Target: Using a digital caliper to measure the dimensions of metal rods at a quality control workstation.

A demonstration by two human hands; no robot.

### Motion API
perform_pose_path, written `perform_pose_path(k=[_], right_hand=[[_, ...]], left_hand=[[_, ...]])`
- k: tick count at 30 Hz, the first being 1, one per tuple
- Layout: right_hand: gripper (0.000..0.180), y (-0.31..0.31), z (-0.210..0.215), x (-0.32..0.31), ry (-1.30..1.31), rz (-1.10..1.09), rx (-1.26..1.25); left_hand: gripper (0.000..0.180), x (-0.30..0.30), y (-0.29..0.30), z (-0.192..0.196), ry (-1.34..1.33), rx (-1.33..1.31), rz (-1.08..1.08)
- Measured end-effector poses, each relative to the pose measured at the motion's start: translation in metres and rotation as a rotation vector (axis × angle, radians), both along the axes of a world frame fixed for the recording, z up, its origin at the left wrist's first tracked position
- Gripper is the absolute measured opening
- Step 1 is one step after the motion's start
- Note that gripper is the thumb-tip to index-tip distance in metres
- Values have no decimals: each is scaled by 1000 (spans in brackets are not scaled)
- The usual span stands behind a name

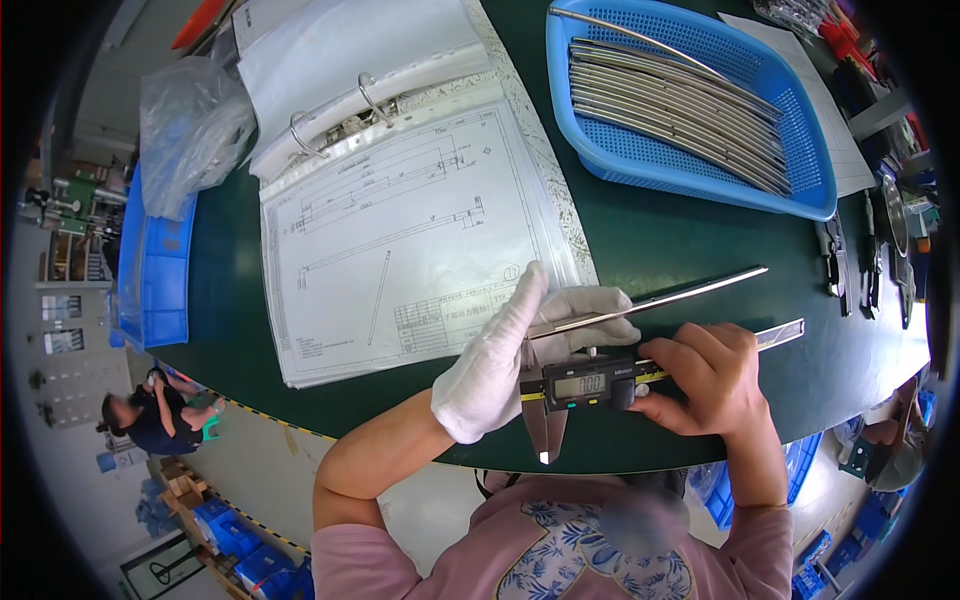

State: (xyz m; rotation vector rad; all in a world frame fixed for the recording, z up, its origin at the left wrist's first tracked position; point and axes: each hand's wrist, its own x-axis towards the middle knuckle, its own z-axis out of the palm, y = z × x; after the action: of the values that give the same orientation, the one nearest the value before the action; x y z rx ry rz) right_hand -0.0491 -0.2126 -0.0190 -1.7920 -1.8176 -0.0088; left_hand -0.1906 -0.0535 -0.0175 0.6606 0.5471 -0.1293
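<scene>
Pinching one slim metal rod [650, 298] in gloved left hand [500, 350], bare right hand [710, 375] wrapped around one digital caliper [590, 385] near bench's front edge, one blue basket [690, 170] of rods at far right corner, one open binder [400, 180].

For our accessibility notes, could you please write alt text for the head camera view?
A white-gloved left hand holds a thin metal rod while the bare right hand grips a digital caliper over a green table. Behind lie an open binder of drawings and a blue basket of similar rods.
</scene>
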Motion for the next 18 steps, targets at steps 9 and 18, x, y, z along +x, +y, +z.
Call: perform_pose_path(k=[9, 18], right_hand=[[34, -1, 4, -1, 50, 28, -45], [31, -2, 1, -1, 58, 10, -45]], left_hand=[[69, 0, -1, 1, -6, -2, -14], [65, 1, -2, 2, 11, -9, 11]])
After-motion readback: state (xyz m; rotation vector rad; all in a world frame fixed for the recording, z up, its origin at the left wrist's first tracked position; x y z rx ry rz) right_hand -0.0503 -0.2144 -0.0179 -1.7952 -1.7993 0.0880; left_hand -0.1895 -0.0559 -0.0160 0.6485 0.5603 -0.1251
